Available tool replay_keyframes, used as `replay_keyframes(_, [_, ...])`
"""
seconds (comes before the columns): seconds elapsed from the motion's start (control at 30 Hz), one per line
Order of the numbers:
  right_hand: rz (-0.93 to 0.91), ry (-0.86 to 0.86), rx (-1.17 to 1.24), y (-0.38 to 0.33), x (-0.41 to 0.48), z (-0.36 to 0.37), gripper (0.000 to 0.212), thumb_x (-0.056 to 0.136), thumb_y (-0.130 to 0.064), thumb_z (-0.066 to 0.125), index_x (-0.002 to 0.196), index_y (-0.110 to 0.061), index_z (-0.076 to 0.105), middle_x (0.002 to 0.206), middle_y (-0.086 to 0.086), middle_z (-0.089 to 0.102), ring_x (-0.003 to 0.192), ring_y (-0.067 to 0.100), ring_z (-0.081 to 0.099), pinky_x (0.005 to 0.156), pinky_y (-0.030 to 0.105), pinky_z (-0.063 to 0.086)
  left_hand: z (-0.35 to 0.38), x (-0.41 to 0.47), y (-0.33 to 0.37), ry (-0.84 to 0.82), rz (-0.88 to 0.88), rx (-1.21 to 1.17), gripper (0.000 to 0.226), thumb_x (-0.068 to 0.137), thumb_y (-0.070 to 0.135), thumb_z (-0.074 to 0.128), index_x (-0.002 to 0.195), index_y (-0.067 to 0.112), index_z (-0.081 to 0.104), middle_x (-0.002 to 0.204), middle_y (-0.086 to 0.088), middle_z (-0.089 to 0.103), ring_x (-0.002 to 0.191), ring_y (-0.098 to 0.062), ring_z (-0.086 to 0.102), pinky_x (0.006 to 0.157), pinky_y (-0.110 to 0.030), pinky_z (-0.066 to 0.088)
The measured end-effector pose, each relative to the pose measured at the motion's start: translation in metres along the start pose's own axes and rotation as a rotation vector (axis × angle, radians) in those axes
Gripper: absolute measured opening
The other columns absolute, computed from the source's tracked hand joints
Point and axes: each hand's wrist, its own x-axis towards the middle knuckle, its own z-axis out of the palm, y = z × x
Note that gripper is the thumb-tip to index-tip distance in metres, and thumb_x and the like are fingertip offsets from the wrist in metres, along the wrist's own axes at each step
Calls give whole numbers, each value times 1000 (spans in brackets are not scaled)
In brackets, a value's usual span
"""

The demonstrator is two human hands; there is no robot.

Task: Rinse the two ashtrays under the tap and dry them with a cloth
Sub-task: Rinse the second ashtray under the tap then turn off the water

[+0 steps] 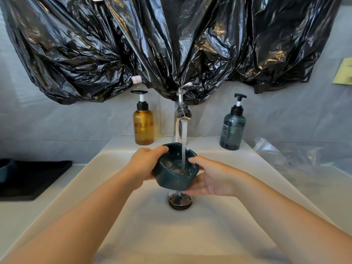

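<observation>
A dark teal ashtray [172, 178] is held over the white sink [118, 187], tilted toward me, with water from the chrome tap [181, 115] streaming into its bowl. My left hand [146, 162] grips its left rim, fingers curled over the edge. My right hand [207, 178] cups its right side and underside, with a finger over the rim. A second dark teal ashtray [6, 169] sits at the far left on a black mat [34, 178], only partly in view.
An amber pump bottle [143, 124] stands left of the tap and a blue-grey pump bottle [232, 128] to its right. Black plastic sheeting [171, 44] hangs over the wall above. The dark drain [180, 201] lies below the ashtray. Clear plastic [285, 155] covers the right counter.
</observation>
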Motion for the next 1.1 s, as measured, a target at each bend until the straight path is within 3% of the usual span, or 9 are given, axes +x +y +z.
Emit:
replay_keyframes(0.1, [-76, 24, 30, 0, 5, 1, 37, 100, -39, 44, 129, -17, 50, 119, 22, 64, 95, 33, 70, 81, 38, 59, 0, -2, 1, -11, 19, 4, 31, 91, 41, 59, 104, 14, 60, 101, -10, 69, 91, -24, 65, 59, -27, 56])
replay_keyframes(0.2, [-124, 143, 12, -3, 3, 0, 30, 98, -41, 47, 114, -17, 56, 111, 17, 67, 92, 28, 70, 73, 36, 60, 3, -5, 3, -50, 1, -20, 39, 92, 44, 56, 115, 13, 57, 105, -8, 66, 100, -26, 63, 67, -30, 57])
replay_keyframes(0.33, [-274, 443, -234, -7, 1, -3, 30, 94, -49, 49, 105, -22, 57, 106, 5, 65, 94, 22, 64, 73, 34, 57, 3, -3, 1, -5, 262, 366, 44, 92, 48, 53, 126, 20, 55, 121, 2, 58, 109, -18, 54, 88, -33, 48])
replay_keyframes(0.43, [-425, 685, -551, -4, -1, -8, 40, 88, -57, 52, 113, -26, 56, 105, -5, 60, 91, 16, 57, 72, 31, 49, 4, -4, 2, -41, 372, 468, 23, 90, 34, 62, 110, 22, 66, 105, 8, 63, 93, -6, 57, 75, -22, 49])
replay_keyframes(0.53, [-541, 864, -846, -4, -6, -8, 40, 87, -59, 51, 115, -32, 57, 103, -8, 61, 86, 15, 54, 66, 30, 43, 2, 0, -3, -89, 292, 508, 26, 88, 27, 66, 112, 19, 64, 106, 4, 64, 95, -13, 61, 84, -30, 55])
replay_keyframes(0.77, [-915, 1025, -1297, -12, -1, -6, 53, 85, -51, 60, 132, -30, 56, 88, -1, 52, 75, 20, 52, 59, 27, 34, -3, 11, -9, -88, 147, 437, 29, 90, 29, 63, 115, 15, 61, 100, -2, 65, 91, -15, 64, 71, -26, 56])
replay_keyframes(0.87, [-1034, 1081, -1295, -11, 1, -7, 53, 82, -48, 65, 131, -27, 59, 82, -1, 51, 69, 19, 50, 56, 26, 31, -4, 12, -9, -67, 112, 434, 29, 91, 28, 61, 116, 13, 60, 104, -4, 64, 94, -17, 63, 75, -28, 56])
replay_keyframes(0.97, [-925, 1020, -1191, -9, -1, -2, 54, 86, -53, 57, 137, -36, 50, 92, -5, 52, 82, 20, 56, 61, 29, 38, -6, 10, -7, -66, 101, 417, 31, 92, 28, 60, 119, 11, 59, 111, -7, 63, 97, -19, 63, 80, -31, 56])
replay_keyframes(1.1, [-821, 784, -706, -4, 4, -3, 46, 88, -48, 59, 132, -33, 57, 111, -11, 63, 102, 13, 59, 85, 33, 51, -4, 5, -5, -104, 60, 345, 37, 93, 32, 58, 123, 11, 54, 115, -8, 62, 98, -21, 64, 80, -32, 56])
